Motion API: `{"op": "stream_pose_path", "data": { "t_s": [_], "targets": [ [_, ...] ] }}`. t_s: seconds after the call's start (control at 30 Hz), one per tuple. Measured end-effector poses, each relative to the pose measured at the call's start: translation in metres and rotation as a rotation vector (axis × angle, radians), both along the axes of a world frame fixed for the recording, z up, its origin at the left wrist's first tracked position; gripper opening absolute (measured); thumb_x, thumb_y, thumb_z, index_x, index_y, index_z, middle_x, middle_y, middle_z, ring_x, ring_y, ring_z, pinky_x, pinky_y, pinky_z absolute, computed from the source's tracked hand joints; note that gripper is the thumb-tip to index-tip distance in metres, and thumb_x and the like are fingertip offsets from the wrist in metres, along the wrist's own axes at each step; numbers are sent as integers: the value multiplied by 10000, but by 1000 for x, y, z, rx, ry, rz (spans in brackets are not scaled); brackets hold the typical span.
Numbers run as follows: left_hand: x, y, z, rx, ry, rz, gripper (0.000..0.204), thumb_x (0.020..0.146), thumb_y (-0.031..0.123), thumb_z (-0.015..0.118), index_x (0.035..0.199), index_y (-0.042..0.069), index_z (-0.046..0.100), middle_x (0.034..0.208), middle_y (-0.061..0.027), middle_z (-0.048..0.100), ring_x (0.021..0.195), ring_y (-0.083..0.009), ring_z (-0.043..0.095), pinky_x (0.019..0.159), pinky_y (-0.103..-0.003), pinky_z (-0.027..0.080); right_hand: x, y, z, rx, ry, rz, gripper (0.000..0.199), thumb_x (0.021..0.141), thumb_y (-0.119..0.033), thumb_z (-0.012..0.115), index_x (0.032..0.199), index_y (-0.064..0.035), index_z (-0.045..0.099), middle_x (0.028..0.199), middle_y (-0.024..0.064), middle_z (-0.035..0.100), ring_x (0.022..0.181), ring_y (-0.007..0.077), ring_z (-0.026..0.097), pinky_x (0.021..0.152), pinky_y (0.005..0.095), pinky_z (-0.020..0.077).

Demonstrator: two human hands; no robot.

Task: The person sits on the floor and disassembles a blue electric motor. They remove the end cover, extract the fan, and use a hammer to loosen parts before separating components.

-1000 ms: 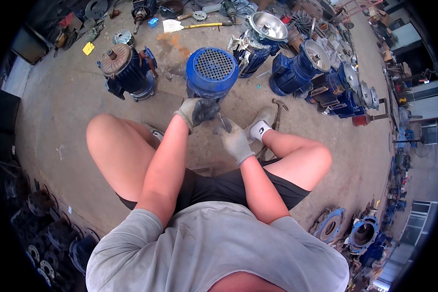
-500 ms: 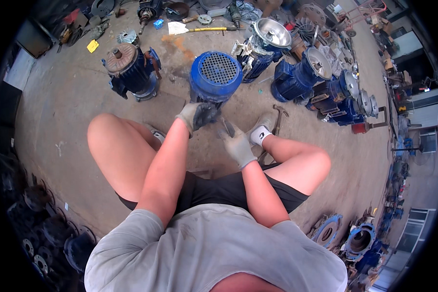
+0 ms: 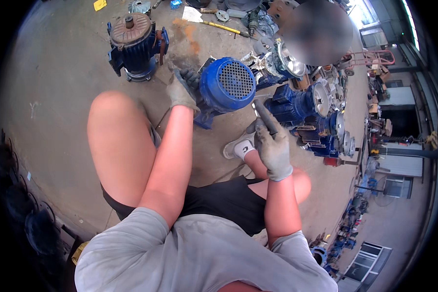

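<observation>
A blue electric motor (image 3: 227,85) with a round grille on its end stands in front of me, tilted to the right. My left hand (image 3: 183,91), in a grey work glove with dark fingers, is at its left side, fingers curled against the housing; their tips are partly hidden. My right hand (image 3: 273,148), gloved alike, is raised to the motor's right with the index finger stretched out. Between its fingers shows the bright end of a slim metal tool (image 3: 255,110); its kind is not clear.
Another blue motor with a rusty end (image 3: 130,29) stands to the left. Several blue motors (image 3: 297,104) line up on the right. A yellow-handled tool (image 3: 226,28) lies beyond on the concrete floor, among loose parts. A hand truck (image 3: 374,58) is at the far right.
The view has shifted to the right. The blue motor now leans, showing more of its lower body. My right hand has moved right, away from my left hand, which is now higher along the motor's side.
</observation>
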State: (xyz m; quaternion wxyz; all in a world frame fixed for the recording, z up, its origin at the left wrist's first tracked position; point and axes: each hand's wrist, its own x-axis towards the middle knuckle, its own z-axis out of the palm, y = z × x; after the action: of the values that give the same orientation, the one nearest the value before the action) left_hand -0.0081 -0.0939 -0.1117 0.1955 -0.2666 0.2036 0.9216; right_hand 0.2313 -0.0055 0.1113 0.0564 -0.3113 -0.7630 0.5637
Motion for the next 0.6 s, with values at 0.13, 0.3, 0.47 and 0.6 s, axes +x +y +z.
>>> {"op": "stream_pose_path", "data": {
  "t_s": [0.13,0.3,0.47,0.6],
  "targets": [
    [-24,10,-56,260,164,20,347,1113,357,535,1018,50,665,889,-65,700,806,-182,674,696,-306,548,-82,6,44,247,29,217,447,1042,-5,556,1476,-57,644,979,27,711,793,54,586,725,216,489],
    [-17,29,-8,-257,171,-21,269,1082,237,613,1130,-15,696,965,-90,755,778,-138,695,688,-263,541,-211,47,31,975,-203,772,361,984,-158,618,1321,-106,738,1166,222,742,1073,401,708,973,473,549],
    [-22,29,-29,-136,139,-152,282,1090,221,624,1205,-21,714,1004,-91,769,845,-138,710,749,-250,553,-312,54,-18,967,-651,998,330,943,-202,594,1182,-85,789,1109,235,763,1076,413,717,977,464,560],
    [-43,33,-13,-467,233,-435,254,1099,165,573,1157,-4,753,929,-60,763,723,-96,627,669,-252,499,-354,60,-54,923,-890,1108,370,896,-201,608,1194,-87,795,1112,233,768,1049,405,736,972,445,568]
  ]
}}
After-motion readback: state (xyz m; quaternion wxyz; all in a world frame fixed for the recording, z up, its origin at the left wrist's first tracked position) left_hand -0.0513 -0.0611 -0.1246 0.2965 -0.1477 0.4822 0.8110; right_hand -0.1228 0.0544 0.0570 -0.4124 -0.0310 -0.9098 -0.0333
